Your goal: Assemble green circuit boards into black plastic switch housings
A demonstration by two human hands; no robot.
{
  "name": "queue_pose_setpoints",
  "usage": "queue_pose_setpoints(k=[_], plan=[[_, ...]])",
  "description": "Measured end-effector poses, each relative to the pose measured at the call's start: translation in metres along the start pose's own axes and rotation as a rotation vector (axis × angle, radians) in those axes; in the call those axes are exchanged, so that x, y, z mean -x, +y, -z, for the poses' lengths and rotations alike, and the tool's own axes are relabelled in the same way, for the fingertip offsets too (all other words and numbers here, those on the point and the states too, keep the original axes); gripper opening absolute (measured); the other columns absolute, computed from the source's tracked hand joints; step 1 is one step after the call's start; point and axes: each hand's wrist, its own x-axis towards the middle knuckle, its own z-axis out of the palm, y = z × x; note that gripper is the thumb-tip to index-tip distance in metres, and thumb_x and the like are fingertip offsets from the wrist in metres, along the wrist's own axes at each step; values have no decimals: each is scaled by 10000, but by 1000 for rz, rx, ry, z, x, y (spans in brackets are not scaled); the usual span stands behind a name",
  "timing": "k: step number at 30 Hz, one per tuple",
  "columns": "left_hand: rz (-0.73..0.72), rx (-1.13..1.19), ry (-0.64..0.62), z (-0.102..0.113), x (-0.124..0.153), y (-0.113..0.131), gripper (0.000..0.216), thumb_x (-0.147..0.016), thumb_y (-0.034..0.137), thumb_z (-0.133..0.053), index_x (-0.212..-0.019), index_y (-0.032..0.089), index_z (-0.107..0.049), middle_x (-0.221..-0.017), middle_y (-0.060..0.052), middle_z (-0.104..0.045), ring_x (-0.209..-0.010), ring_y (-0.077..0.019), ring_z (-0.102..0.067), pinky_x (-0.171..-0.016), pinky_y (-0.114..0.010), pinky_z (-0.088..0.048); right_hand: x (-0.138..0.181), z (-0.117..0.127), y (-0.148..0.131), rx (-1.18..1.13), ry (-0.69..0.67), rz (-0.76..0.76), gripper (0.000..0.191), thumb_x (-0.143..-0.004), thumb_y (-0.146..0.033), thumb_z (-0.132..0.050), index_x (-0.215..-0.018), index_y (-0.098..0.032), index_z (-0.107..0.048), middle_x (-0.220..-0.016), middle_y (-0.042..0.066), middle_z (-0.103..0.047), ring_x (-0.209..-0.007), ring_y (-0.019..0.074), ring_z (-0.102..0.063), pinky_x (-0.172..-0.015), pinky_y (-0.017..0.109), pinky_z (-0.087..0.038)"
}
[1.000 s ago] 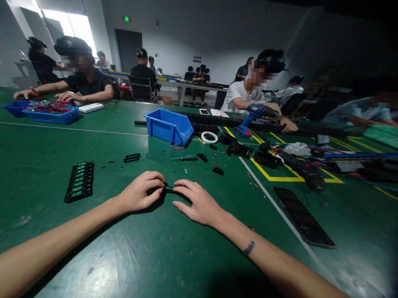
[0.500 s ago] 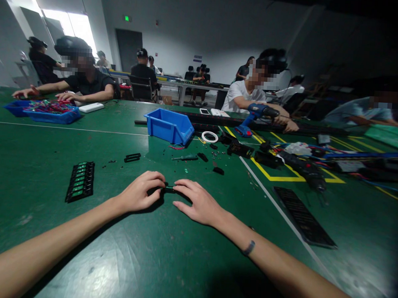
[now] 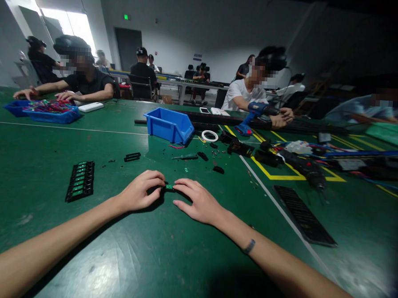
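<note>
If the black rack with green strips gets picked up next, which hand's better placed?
Left, probably: the left hand is nearer the black rack, while the right hand sits farther right. Both are at the small green piece, so the left may need freeing first.

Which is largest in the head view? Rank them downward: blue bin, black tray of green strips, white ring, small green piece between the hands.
1. Blue bin
2. Black tray
3. White ring
4. Small green piece, judged by its visible part
</note>
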Motion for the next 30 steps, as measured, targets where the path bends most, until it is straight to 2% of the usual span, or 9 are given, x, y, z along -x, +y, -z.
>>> queue_pose_setpoints(k=[18, 24, 27, 30], plan=[[8, -18, 18, -1, 0, -1, 206, -941, 201, -520, -1051, 190, -693, -1139, -93, -664, -1077, -225, -620, -974, -382, -492, 0, 1, -1, -1, 1, -3, 410, -927, -334, -676, -1318, -239, -601, -1335, 108, -605, -1222, 270, -587, -1054, 473, -484], [-2, -37, 2, -1, 0, 0, 256, -956, 208, -507, -1166, 188, -651, -1176, -108, -653, -1104, -229, -609, -987, -394, -491, 2, 0, 0, -4, 19, -10, 393, -934, -326, -667, -1311, -232, -606, -1347, 111, -602, -1221, 272, -594, -1052, 481, -495], [-27, -30, -25, 1, 0, 3, 328, -952, 233, -534, -1268, 203, -619, -1235, -118, -640, -1142, -243, -601, -998, -400, -496, 7, 7, 0, 16, 27, -33, 373, -944, -311, -650, -1307, -236, -610, -1349, 106, -610, -1218, 270, -601, -1048, 481, -501], [-61, -10, -44, 1, 0, 4, 348, -951, 246, -555, -1292, 215, -615, -1249, -118, -641, -1154, -254, -598, -1005, -406, -492, 25, 26, -2, 65, 38, -85, 322, -954, -305, -635, -1271, -245, -630, -1315, 90, -638, -1193, 257, -619, -1036, 461, -513]])
